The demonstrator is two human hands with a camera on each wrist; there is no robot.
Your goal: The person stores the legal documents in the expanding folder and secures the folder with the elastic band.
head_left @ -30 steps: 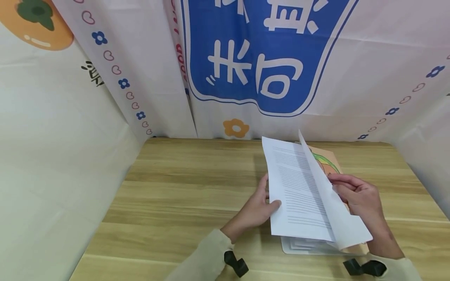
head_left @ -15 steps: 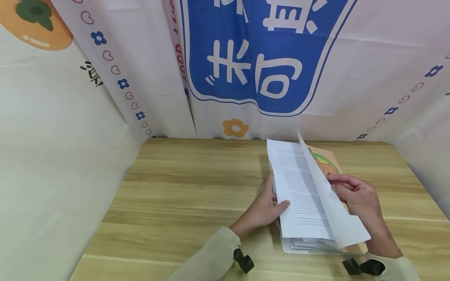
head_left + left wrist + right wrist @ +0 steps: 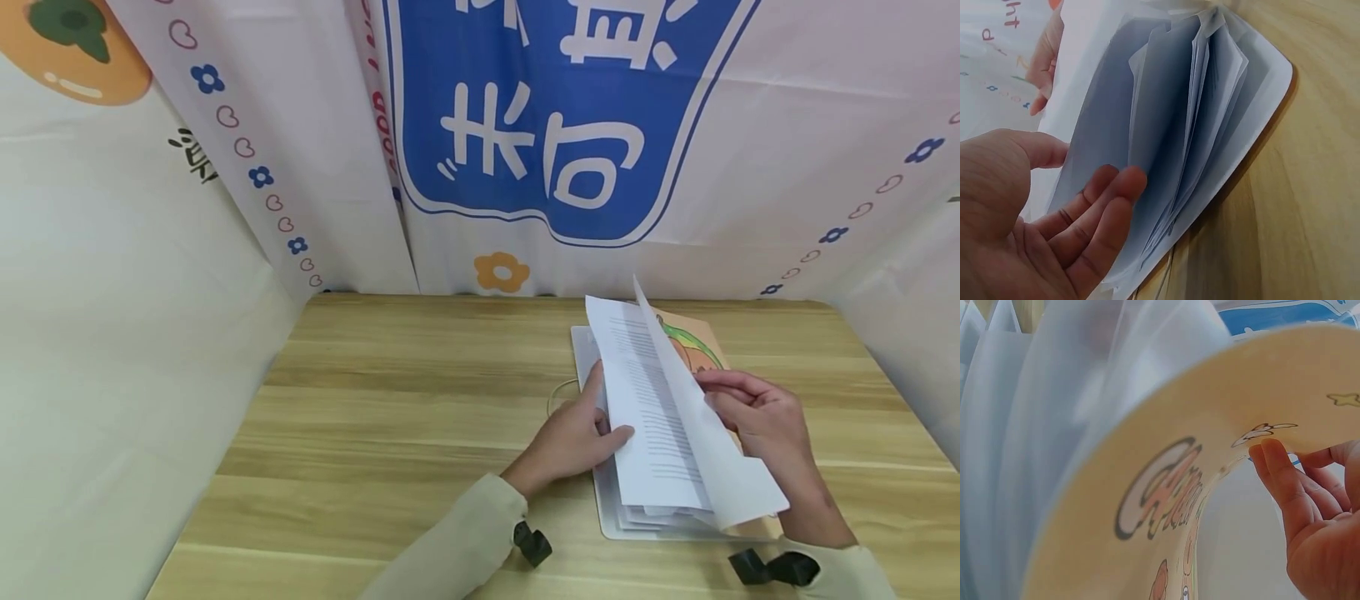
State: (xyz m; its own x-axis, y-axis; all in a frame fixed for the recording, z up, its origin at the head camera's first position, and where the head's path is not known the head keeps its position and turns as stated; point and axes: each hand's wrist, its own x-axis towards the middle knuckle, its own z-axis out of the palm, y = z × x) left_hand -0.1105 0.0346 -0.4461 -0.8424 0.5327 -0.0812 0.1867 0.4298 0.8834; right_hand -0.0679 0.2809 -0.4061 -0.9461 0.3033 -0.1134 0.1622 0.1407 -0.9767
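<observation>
A file folder (image 3: 587, 340) with several pockets lies on the right of the table, its leaves fanned apart. My left hand (image 3: 566, 440) holds the left edge of a printed sheet (image 3: 648, 408), thumb on the printed face. In the left wrist view its fingers curl behind that edge, beside several upright leaves (image 3: 1166, 94). My right hand (image 3: 772, 425) pinches the folder's orange cartoon cover (image 3: 690, 333) by a raised white flap (image 3: 697, 433). The right wrist view has the cover (image 3: 1104, 469) bent in an arch, fingertips touching its printed side; the thumb's tip is hidden.
A thin elastic loop (image 3: 552, 396) sticks out left of the folder. The wooden table (image 3: 375, 433) reaches back to a printed cloth backdrop (image 3: 450, 267). Cloth also hangs along both sides.
My left hand has moved right with the edge of the printed sheet. More of the folder's base and the elastic loop now show on the left. My right hand has stayed nearly still.
</observation>
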